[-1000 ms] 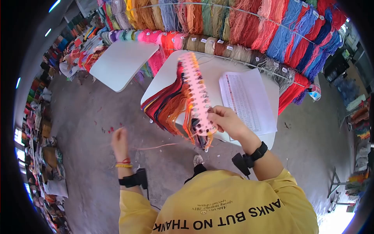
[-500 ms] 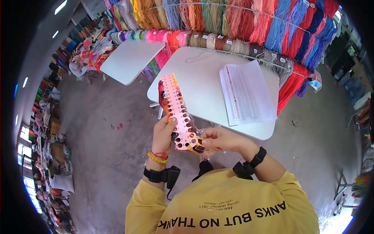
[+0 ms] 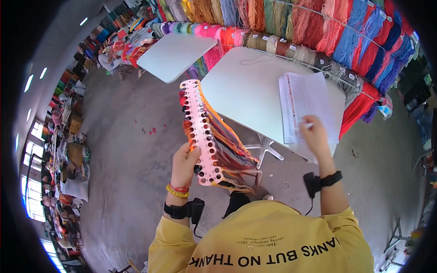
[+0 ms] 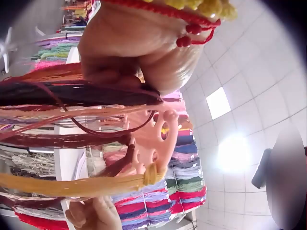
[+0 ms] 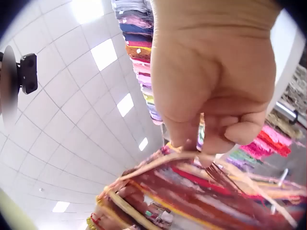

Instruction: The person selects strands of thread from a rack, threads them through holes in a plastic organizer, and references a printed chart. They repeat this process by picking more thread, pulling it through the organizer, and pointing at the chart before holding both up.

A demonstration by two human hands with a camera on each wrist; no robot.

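Observation:
A long pink thread card (image 3: pixel 205 157), with holes along both long edges and skeins looped through them, is upright in front of the body. My left hand (image 3: pixel 183 164) grips its left edge near the lower end, thumb on the face. Orange, yellow, burgundy and dark threads (image 3: pixel 230 139) stream from the card to the right. In the left wrist view, a yellow skein (image 4: pixel 76 186) is looped at the card's edge. My right hand (image 3: pixel 315 136), blurred, is raised over the papers' lower edge, fingers curled. Its fingertips overlap a pale strand (image 5: pixel 144 167) in the right wrist view.
A white table (image 3: pixel 246 91) stands ahead, with printed sheets (image 3: pixel 302 100) on its right side. Another white table (image 3: pixel 175 54) is farther left. Racks of coloured yarn hanks (image 3: pixel 282 18) line the back. Red scraps (image 3: pixel 150 131) lie on the grey floor.
The left hand came in and took the thread card from the right hand. The right hand then worked at threads by the lower end and has moved right, away from it. The threads swung right.

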